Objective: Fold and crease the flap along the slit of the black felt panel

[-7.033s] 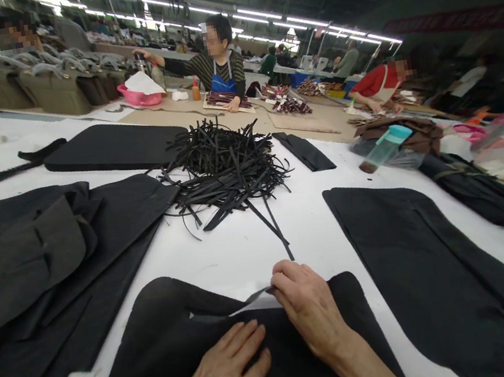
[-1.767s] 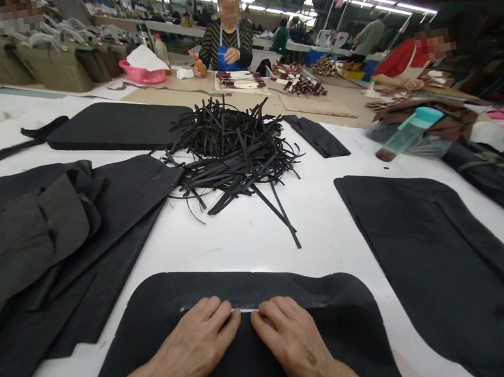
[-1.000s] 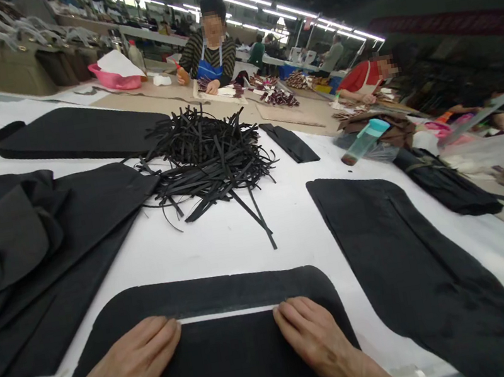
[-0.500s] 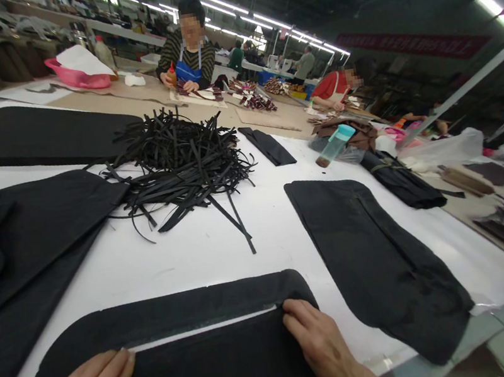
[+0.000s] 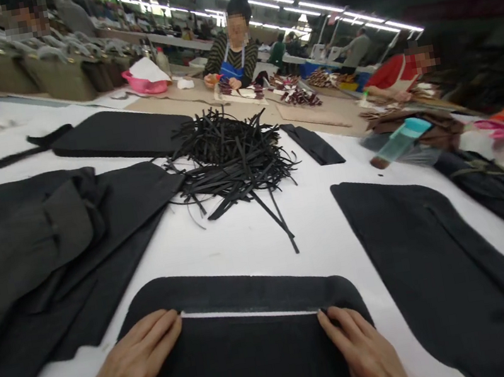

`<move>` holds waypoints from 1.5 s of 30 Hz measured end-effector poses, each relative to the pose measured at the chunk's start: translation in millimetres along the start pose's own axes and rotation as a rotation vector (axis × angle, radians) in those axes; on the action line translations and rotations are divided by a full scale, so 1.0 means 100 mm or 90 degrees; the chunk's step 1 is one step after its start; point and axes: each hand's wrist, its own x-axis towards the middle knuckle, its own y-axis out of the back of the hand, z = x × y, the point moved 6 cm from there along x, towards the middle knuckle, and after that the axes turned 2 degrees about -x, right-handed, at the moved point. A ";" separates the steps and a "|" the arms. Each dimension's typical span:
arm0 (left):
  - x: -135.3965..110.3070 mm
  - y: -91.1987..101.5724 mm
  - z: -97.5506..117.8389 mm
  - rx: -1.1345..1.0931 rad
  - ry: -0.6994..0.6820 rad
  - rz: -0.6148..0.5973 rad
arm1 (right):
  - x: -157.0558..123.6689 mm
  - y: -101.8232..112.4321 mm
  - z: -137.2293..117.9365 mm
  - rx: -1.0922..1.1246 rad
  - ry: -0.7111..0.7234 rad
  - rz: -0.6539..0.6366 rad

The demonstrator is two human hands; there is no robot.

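Two bunched sets of fingers, of the left hand (image 5: 131, 360) and right hand (image 5: 366, 349), touch opposite ends of the slot (image 5: 253, 313) in a black panel (image 5: 242, 368) on the white table (image 5: 222, 241); any pinch cannot be told. Previously together, they now stand apart, leaving the slot straight, apparently smoothed. Beyond: heaped black strips (image 5: 235, 159).

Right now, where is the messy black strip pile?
In the head view, the pile is near the middle on the white table, beyond the slotted panel, right of the black slab.

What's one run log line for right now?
left hand: black panel, slot's left end | right hand: slot's right end | black strips: beyond panel
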 end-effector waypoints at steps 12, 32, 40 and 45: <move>0.12 0.30 -0.05 -0.007 0.105 0.038 | -0.06 0.02 0.24 0.076 -0.025 0.036; 0.67 -0.36 0.86 0.025 -0.037 -0.071 | 0.76 0.00 -0.91 0.194 -0.003 0.018; 0.75 -0.44 0.88 0.018 0.024 -0.204 | 0.71 -0.05 -0.87 0.188 -0.023 -0.001; 0.79 -0.41 0.88 0.032 0.008 -0.189 | 0.66 -0.01 -0.81 0.191 -0.009 0.011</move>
